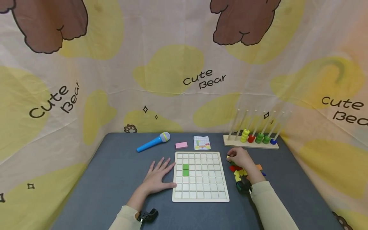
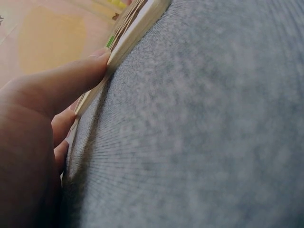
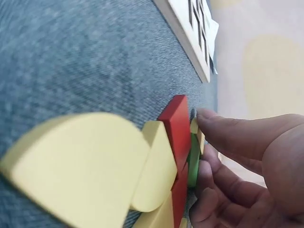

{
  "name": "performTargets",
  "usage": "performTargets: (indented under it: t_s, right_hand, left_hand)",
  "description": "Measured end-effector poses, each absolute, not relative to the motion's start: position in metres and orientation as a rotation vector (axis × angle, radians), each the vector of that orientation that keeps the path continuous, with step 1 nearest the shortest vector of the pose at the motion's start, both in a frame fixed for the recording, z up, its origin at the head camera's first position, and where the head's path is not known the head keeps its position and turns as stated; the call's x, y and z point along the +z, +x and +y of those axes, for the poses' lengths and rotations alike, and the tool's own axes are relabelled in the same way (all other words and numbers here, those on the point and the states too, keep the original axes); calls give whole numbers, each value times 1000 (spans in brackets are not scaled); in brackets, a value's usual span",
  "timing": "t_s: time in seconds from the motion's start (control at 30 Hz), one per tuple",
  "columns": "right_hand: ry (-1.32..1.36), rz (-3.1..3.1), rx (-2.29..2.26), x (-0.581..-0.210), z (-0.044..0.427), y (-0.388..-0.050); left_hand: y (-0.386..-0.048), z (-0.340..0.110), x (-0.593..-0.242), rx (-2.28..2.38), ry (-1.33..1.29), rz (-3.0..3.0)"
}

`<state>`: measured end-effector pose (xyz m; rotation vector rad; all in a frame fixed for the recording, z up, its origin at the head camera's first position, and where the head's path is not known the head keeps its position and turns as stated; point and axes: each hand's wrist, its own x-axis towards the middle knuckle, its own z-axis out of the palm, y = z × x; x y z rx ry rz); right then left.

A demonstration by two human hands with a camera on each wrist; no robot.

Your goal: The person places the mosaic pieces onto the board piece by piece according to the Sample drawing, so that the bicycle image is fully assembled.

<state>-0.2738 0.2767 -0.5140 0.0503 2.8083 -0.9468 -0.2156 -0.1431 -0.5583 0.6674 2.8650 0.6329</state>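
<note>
From my remote seat I log the following. Left hand [image 1: 156, 179]: one, flat and low over the grey table [image 1: 115, 185], fingers spread, thumb and a fingertip touching the left rim of the white grid board [image 1: 201, 199]. Grid board: one, lying flat between the hands, holding two green tiles [image 1: 185, 172], one directly above the other in the second column from the left. Right hand [image 1: 241, 157]: one, to the right of the board, thumb and fingers pinching a small yellow block [image 3: 194, 126] at the far end of a loose heap. Heap, by my right wrist view: a green block [image 3: 193, 164] just beside the fingers, red blocks [image 3: 176, 123] next to it, and a large curved yellow piece [image 3: 85, 166] nearest the camera. Behind the board, left to right: blue microphone [image 1: 152, 143], pink block [image 1: 181, 145], printed card [image 1: 202, 142], and a counting stand [image 1: 250, 144] with coloured rings on its pegs.
</note>
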Motion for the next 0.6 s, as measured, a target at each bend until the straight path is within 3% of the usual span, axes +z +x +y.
performTargets:
  t_s: [0.6]
  right_hand:
    - [-14,2866,-944,-501,269,-270]
  left_hand:
    - [-217,-142,-555,639,688,2856]
